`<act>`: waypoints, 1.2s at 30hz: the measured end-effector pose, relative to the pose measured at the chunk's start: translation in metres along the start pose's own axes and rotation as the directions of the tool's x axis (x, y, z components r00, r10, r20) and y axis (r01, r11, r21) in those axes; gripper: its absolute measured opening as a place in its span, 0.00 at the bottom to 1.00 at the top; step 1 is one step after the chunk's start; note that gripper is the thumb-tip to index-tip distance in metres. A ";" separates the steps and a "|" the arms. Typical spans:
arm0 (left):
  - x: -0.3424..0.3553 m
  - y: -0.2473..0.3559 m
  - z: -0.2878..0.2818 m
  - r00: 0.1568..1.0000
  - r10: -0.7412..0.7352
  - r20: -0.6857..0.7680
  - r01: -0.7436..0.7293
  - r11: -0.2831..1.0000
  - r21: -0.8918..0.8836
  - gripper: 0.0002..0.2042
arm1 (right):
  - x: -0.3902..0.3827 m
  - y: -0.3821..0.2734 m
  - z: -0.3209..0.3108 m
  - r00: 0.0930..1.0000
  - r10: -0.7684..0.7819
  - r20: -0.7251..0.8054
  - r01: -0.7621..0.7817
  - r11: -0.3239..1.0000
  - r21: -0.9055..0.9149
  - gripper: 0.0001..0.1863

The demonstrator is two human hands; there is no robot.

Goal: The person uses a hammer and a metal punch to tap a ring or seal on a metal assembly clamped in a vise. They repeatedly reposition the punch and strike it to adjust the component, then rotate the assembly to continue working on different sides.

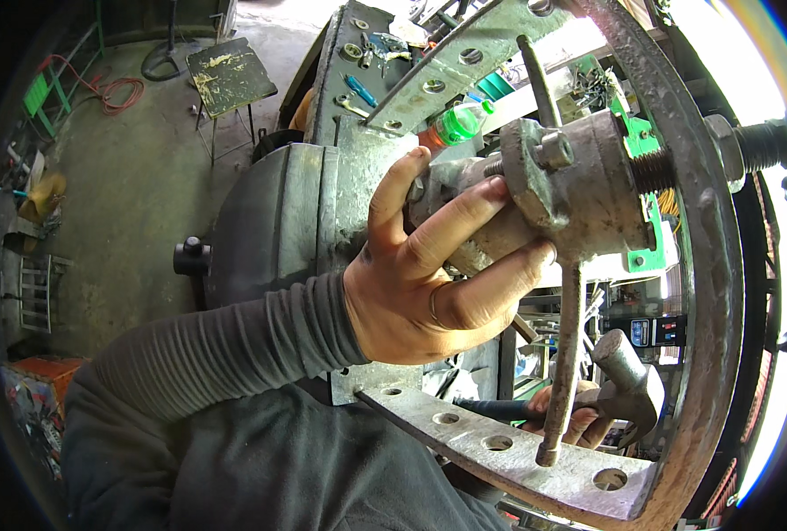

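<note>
My left hand (442, 283), in a ribbed grey sleeve, reaches over a worn steel hub (588, 177) with its fingers spread and curled against it. Two fingertips rest at the flange; the uppermost finger bends up near a bolt. The thumb is hidden. A threaded rod (655, 170) runs from the hub through a heavy steel frame (699, 265). A steel bar (570, 354) slants down from the hub. Lower right, behind this bar, my right hand (579, 416) is partly covered and closed round a hammer (628, 380) close to its head. The dark handle points left.
Perforated steel arms of the frame (500, 442) extend above and below the hub. Behind stands a dark bench (345, 80) with tools and a green-capped bottle (460, 124). A scuffed stool (230, 75) and a coiled red hose (119, 93) are at the far left.
</note>
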State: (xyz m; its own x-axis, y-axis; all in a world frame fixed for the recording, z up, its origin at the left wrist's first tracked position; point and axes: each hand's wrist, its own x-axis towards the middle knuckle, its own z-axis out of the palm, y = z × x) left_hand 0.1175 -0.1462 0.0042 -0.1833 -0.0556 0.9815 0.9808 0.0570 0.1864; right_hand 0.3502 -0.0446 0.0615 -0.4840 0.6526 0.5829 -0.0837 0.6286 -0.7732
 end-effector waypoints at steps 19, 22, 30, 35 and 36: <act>-0.001 -0.001 0.003 0.999 -0.030 -0.025 0.030 0.999 0.015 0.15 | 0.002 -0.008 0.001 0.999 -0.002 0.034 0.004 0.999 -0.035 0.25; -0.001 0.000 0.002 0.997 -0.060 -0.044 0.060 0.998 -0.006 0.17 | 0.009 -0.016 -0.003 0.999 -0.012 0.047 0.013 1.000 -0.018 0.25; 0.003 0.002 0.001 0.996 -0.079 -0.038 0.079 0.997 -0.021 0.18 | 0.006 -0.011 0.004 0.998 -0.032 0.048 0.034 0.998 -0.060 0.25; -0.001 -0.001 0.006 0.996 -0.032 -0.085 0.032 0.999 -0.002 0.15 | 0.007 -0.008 0.009 0.998 -0.047 0.034 0.049 0.996 -0.076 0.25; -0.001 -0.001 0.008 0.994 -0.042 -0.097 0.042 0.999 0.004 0.14 | 0.008 -0.009 0.010 0.998 -0.049 0.036 0.052 0.995 -0.084 0.25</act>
State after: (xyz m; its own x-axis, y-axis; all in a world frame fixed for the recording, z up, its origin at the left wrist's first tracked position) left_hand 0.1166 -0.1379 0.0035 -0.2167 -0.1543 0.9640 0.9720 0.0582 0.2279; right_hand 0.3389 -0.0492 0.0703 -0.5107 0.6055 0.6104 -0.0354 0.6946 -0.7186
